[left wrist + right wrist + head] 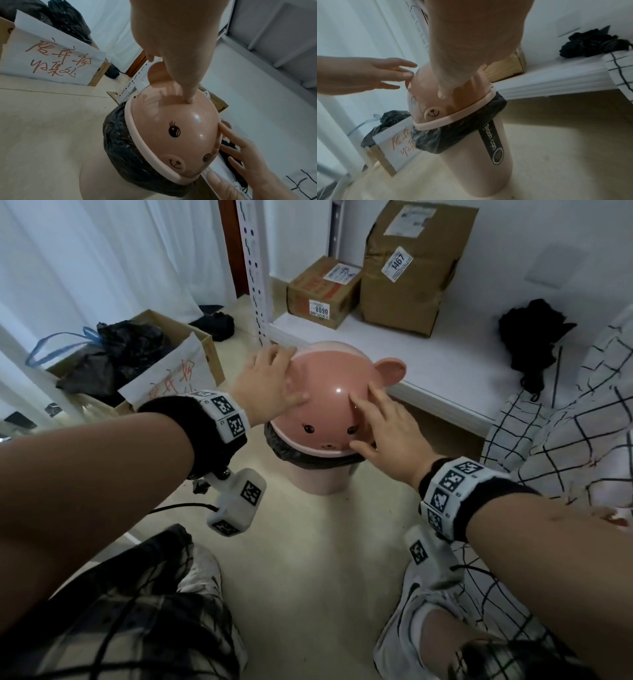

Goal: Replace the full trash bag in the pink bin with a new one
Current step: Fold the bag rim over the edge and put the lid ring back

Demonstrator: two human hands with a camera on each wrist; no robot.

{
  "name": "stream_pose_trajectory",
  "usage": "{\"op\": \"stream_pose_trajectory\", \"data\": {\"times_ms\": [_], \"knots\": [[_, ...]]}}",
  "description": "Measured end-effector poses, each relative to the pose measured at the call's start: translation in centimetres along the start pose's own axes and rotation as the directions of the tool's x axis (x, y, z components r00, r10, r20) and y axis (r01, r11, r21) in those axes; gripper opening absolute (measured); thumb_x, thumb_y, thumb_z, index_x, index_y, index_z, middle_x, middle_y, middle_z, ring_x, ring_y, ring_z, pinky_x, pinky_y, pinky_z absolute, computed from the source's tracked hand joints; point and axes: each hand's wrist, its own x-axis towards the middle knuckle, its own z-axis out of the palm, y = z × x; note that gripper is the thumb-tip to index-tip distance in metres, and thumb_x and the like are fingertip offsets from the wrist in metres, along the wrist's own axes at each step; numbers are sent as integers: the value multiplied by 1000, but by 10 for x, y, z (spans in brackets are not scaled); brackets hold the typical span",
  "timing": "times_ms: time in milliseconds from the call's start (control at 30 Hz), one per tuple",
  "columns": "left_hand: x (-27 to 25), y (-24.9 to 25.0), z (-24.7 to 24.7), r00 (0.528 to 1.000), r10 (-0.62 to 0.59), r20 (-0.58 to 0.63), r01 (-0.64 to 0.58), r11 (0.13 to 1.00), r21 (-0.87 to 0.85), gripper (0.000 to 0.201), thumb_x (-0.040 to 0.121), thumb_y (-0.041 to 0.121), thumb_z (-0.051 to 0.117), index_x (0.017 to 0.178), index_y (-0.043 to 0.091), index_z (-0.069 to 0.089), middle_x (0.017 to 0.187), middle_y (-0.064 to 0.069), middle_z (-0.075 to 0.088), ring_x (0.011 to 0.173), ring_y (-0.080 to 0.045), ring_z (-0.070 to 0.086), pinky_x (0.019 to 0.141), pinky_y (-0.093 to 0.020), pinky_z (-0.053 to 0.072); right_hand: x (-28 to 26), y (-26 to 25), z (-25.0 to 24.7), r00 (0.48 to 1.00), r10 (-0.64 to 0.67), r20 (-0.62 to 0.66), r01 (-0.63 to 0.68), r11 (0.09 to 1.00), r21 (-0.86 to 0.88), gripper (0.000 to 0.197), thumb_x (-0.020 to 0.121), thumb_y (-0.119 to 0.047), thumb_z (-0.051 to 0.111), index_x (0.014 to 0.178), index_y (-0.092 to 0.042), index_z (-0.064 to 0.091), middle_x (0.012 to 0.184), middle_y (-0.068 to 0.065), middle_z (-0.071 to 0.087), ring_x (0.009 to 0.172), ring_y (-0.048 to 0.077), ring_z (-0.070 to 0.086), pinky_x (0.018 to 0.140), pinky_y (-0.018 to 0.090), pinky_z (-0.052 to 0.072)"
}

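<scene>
Nearest the camera: 2 forearms with tagged wrist bands, knees and shoes on the floor (308,559) below.

Left hand (267,385) lies on the left flank of the lid (329,402), fingers (188,97) straight and spread, one tip touching the dome; nothing gripped. Right hand (387,429) is against the right flank, fingers (229,135) extended and slightly splayed, thumb near the lid's front rim; also nothing gripped.

The lid, a bear-face dome, is seated on the pink bin (471,169), which stands on the floor just in front of a low white shelf (445,361). The black trash bag (462,134) is still in the bin, its edge folded out over the rim under the lid.

Step in hand, as judged: opening stage, taking hold of the lid. Bag not yet out.

Next move calls for: both hands closing on opposite sides of the dome or its rim and lifting straight up, so the folded bag edge does not drag.

Further back: left, a cardboard box (205,344) with black bags and a handwritten sign; on the shelf, 2 parcels (322,292) and a dark bundle.
</scene>
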Motion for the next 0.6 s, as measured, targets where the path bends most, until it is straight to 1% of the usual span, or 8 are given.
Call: {"op": "stream_pose_trajectory", "data": {"times_ms": [67, 133, 200, 267, 367, 400, 467, 600], "knots": [[1, 0, 1, 1000, 1, -13, -1, 999, 44, 80, 83, 49, 61, 148, 18, 24, 151, -13, 25, 139, -35, 23, 113, -46, 22, 2, -2, -3, 999, 12, -30, -10, 999, 53, 72, 88, -41, 59, 147, -32, 20, 158, 3, 10, 143, 30, 19, 117, 44, 18], [1, -3, 0, 1000, -6, -16, 7, 998, 67, 82, 80, 53, 63, 146, 20, 28, 150, -9, 27, 138, -33, 24, 113, -48, 25, 7, -8, -10, 995, 17, -98, -6, 994, 112, 62, 88, -41, 58, 142, -28, 31, 152, 4, 22, 139, 28, 26, 116, 45, 25], [0, -7, -1, 1000, 1, 1, -1, 994, 108, 84, 77, 55, 64, 145, 20, 30, 149, -8, 27, 137, -33, 25, 113, -49, 26, 13, -13, -17, 986, 16, -165, 4, 992, 125, 60, 86, -44, 59, 138, -26, 36, 147, 6, 29, 134, 29, 31, 113, 47, 30], [-2, -8, 0, 1000, 5, 9, -6, 992, 126, 85, 76, 56, 65, 144, 21, 30, 150, -8, 25, 137, -34, 24, 114, -50, 24, 22, -17, -23, 986, 47, -161, -29, 994, 109, 72, 82, -51, 61, 143, -29, 29, 150, 8, 23, 137, 32, 26, 114, 49, 26], [-4, -9, 1, 1000, -2, 12, 0, 990, 138, 85, 75, 58, 66, 144, 24, 30, 152, -7, 22, 139, -33, 21, 114, -50, 22, 32, -17, -28, 991, 130, 13, -130, 989, 63, 100, 74, -58, 67, 149, -38, 3, 159, 9, -4, 144, 39, 8, 116, 55, 15], [-4, -10, 1, 1000, -6, 5, 5, 990, 142, 85, 74, 59, 66, 144, 25, 31, 151, -6, 23, 139, -33, 21, 112, -50, 22, 35, -17, -28, 987, 140, 74, -144, 988, 55, 107, 72, -56, 70, 148, -39, -3, 159, 8, -11, 145, 40, 7, 115, 55, 17], [-4, -12, 1, 1000, -12, -11, 13, 989, 146, 83, 72, 61, 65, 141, 25, 34, 149, -5, 26, 136, -33, 23, 111, -49, 24, 40, -18, -27, 983, 130, 131, -139, 988, 64, 117, 70, -48, 77, 148, -38, -9, 159, 4, -15, 144, 41, 12, 113, 54, 24], [-1, -25, 3, 997, -58, -49, 64, 988, 141, 81, 71, 63, 64, 138, 27, 37, 147, -5, 26, 137, -32, 21, 112, -51, 24, 60, -26, -21, 989, 101, 107, -108, 992, 62, 122, 66, -39, 82, 148, -36, -9, 160, 0, -9, 141, 38, 22, 109, 52, 34]]}}
